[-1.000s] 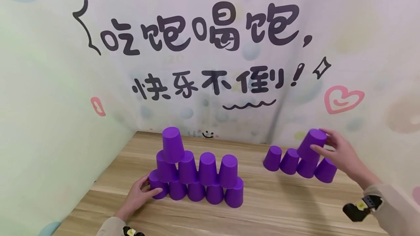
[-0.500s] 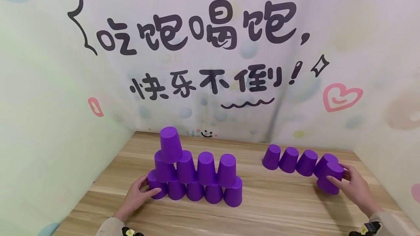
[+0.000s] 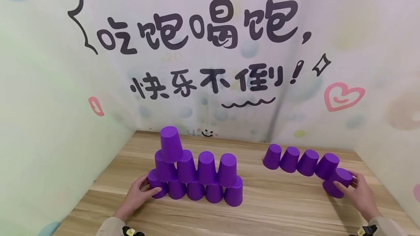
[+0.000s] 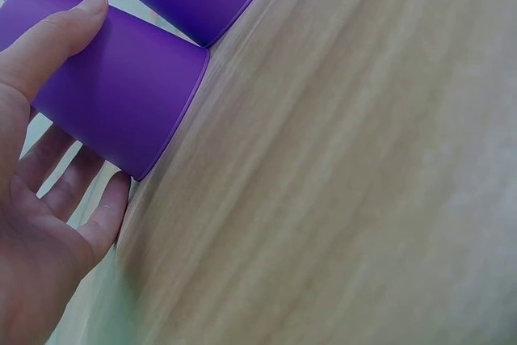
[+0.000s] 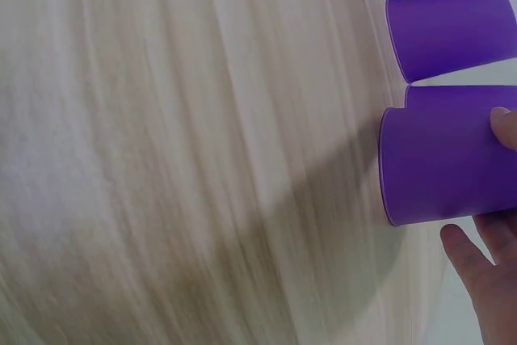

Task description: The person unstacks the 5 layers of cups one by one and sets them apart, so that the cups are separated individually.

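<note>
A: Purple plastic, light and slick, I'd judge. From the head view, the right hand [image 3: 359, 194] is wrapping the end cup [image 3: 338, 187] round its wall, just past the row of four [image 3: 300, 160].

B: And the left hand [image 3: 139, 196]?

A: Left wrist view: thumb lying along the corner cup [image 4: 121, 94], fingers cradling beneath, the stack [image 3: 197, 172] rising beside that grip.

B: Right wrist view?

A: Fingers [image 5: 485, 276] are curling round the cup's wall, rim hovering near the wooden surface [image 5: 202, 159].

Beige sleeves [image 3: 109, 227], blk wrist cams [image 3: 131, 232]

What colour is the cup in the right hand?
Purple. The cup held by the right hand shows best in the head view.
</note>
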Action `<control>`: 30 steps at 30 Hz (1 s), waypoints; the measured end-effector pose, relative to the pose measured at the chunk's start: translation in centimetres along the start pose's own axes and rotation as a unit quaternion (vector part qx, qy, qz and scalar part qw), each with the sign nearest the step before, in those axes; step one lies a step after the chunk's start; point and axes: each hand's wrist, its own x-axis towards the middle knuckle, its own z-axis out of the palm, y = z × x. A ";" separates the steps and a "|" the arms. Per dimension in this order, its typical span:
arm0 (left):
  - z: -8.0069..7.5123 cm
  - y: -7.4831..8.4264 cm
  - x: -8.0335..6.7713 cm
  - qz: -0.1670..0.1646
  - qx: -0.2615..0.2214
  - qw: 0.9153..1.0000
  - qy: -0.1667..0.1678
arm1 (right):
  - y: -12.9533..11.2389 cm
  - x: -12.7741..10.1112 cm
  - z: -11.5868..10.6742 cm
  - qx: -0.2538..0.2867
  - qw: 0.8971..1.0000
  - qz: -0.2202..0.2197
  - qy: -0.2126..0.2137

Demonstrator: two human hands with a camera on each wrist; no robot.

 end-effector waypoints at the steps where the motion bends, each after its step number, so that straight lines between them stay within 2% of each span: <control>1: 0.0 0.0 0.0 0.001 -0.002 1.000 -0.001 | -0.3 -0.2 -0.1 0.010 1.000 0.004 -0.005; 4: 0.0 0.0 0.0 0.000 -0.013 1.000 -0.005 | -1.2 -0.7 -0.5 0.020 1.000 0.006 -0.012; 7: -0.1 0.0 0.1 0.000 -0.024 1.000 -0.012 | -2.0 -1.0 -0.6 0.005 1.000 0.017 -0.006; 12: -0.1 -0.2 0.1 -0.008 -0.022 1.000 -0.016 | -1.9 -0.7 -0.7 0.007 0.999 0.027 -0.022; 13: -0.1 -0.2 0.1 -0.010 -0.022 1.000 -0.016 | -1.7 -0.5 -0.8 0.017 0.999 0.023 -0.036; 17: -0.1 -0.2 0.1 -0.007 -0.022 1.000 -0.016 | 0.6 0.8 -1.0 -0.009 0.999 -0.008 -0.040; 19: -0.1 -0.2 0.1 -0.004 -0.022 1.000 -0.016 | 0.1 1.1 -1.6 -0.009 0.999 -0.028 -0.037; 21: -0.1 -0.2 0.1 -0.001 -0.020 1.000 -0.015 | -1.8 1.1 -2.6 0.000 0.998 -0.041 -0.039; 26: -0.2 0.0 0.0 0.006 -0.015 1.000 -0.012 | -9.1 1.5 -5.4 0.012 0.995 -0.086 -0.040; 30: -0.1 0.1 -0.1 0.011 -0.013 1.000 -0.010 | -14.2 2.5 -6.5 0.030 0.990 -0.130 -0.034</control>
